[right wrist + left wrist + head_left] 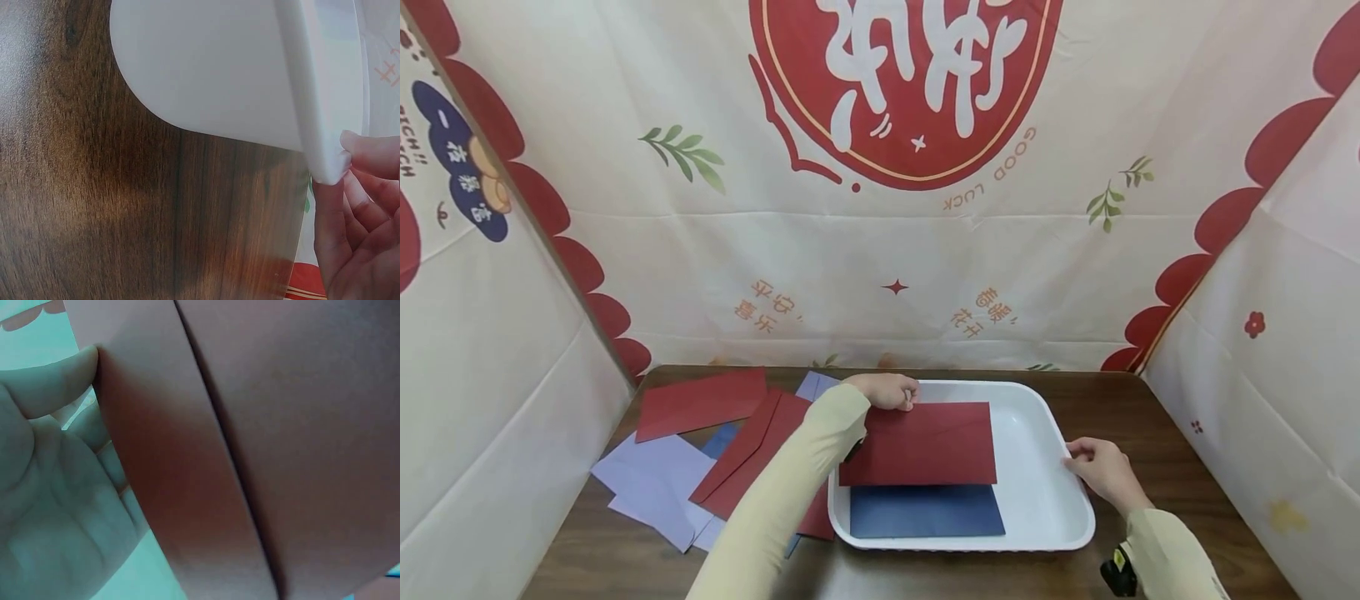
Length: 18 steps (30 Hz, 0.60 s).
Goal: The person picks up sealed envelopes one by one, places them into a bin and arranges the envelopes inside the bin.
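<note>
the red envelope (925, 450) hangs or rests over the left part of the white tray (1037, 467), low and centre in the frame; whether it touches the tray, i can't tell. the left hand (883, 390) pinches its upper left edge, thumb on the near face. just below, a blue envelope (927, 512) lies in the tray. the right hand (1103, 468) pinches the tray's right rim. at lower left, red envelopes (700, 404) and lavender paper pieces (655, 483) overlap on the wooden table (1120, 408). the step looks like placing the held envelope; next seems to call for lining it up, then loosening the pinch.
</note>
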{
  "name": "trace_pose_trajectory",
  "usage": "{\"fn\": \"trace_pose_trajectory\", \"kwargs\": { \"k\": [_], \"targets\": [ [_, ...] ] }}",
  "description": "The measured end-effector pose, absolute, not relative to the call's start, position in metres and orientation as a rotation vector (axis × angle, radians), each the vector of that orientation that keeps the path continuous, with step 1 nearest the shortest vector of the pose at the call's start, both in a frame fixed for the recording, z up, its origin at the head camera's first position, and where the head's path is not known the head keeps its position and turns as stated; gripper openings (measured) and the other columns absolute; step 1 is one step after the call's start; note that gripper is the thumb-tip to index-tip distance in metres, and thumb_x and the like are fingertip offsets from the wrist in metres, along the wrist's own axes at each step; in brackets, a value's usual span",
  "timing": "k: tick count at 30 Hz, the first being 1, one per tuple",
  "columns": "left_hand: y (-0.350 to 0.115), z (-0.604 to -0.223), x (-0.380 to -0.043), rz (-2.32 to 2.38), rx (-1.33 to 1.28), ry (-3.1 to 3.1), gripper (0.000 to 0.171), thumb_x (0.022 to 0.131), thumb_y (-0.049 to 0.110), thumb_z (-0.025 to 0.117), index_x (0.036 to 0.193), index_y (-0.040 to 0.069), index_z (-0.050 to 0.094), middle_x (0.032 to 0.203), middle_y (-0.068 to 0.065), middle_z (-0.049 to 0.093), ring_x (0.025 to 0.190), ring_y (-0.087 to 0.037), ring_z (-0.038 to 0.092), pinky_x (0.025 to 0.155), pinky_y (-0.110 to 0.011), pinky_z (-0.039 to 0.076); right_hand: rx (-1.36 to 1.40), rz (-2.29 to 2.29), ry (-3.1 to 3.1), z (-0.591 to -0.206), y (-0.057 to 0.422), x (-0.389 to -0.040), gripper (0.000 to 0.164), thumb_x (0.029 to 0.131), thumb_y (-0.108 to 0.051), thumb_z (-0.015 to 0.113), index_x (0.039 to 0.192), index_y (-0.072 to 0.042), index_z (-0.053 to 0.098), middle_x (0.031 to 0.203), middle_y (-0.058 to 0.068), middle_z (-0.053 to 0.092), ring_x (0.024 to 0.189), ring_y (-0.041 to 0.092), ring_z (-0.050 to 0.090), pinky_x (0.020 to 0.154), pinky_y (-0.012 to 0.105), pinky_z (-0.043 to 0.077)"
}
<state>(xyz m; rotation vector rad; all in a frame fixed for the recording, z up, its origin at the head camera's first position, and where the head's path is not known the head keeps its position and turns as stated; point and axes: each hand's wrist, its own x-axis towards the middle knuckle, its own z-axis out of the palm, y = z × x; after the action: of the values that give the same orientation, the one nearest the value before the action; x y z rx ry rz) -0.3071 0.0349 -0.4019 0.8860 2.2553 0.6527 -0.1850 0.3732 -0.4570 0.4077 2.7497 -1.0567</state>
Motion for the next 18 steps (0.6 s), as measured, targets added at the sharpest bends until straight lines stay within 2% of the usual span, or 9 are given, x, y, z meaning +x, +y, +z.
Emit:
{"fn": "trace_pose_trajectory", "kwargs": {
  "k": [8, 15, 18],
  "targets": [
    [0.041, -0.413, -0.298, 0.656, 0.854, 2.218, 0.010, 0.090, 0.002, 0.045, 0.083, 0.008, 0.049, 0.068, 0.002, 0.038, 0.058, -0.011, 0.032, 0.056, -0.023, 0.029, 0.407, -1.064, 2.750, -0.458, 0.373, -0.186, 0.033, 0.084, -0.009, 0.062, 0.110, 0.010, 0.055, 0.075, 0.009, 0.057, 0.063, 0.018, 0.050, 0.057, 0.031, 0.046],
    [0.050, -0.421, -0.292, 0.614, 0.832, 2.254, 0.009, 0.090, 0.007, 0.049, 0.083, 0.012, 0.050, 0.068, 0.003, 0.038, 0.060, -0.011, 0.035, 0.057, -0.022, 0.030, 0.387, -1.054, 2.783, -0.458, 0.374, -0.183, 0.032, 0.082, -0.007, 0.062, 0.108, 0.011, 0.056, 0.072, 0.007, 0.057, 0.062, 0.017, 0.050, 0.055, 0.030, 0.045],
    [0.052, -0.421, -0.289, 0.614, 0.837, 2.254, 0.008, 0.089, 0.004, 0.049, 0.083, 0.009, 0.050, 0.070, 0.002, 0.039, 0.060, -0.011, 0.035, 0.056, -0.022, 0.030, 0.384, -1.057, 2.784, -0.458, 0.374, -0.184, 0.031, 0.082, -0.007, 0.062, 0.107, 0.010, 0.056, 0.072, 0.007, 0.057, 0.062, 0.017, 0.050, 0.055, 0.030, 0.045]
  ]
}}
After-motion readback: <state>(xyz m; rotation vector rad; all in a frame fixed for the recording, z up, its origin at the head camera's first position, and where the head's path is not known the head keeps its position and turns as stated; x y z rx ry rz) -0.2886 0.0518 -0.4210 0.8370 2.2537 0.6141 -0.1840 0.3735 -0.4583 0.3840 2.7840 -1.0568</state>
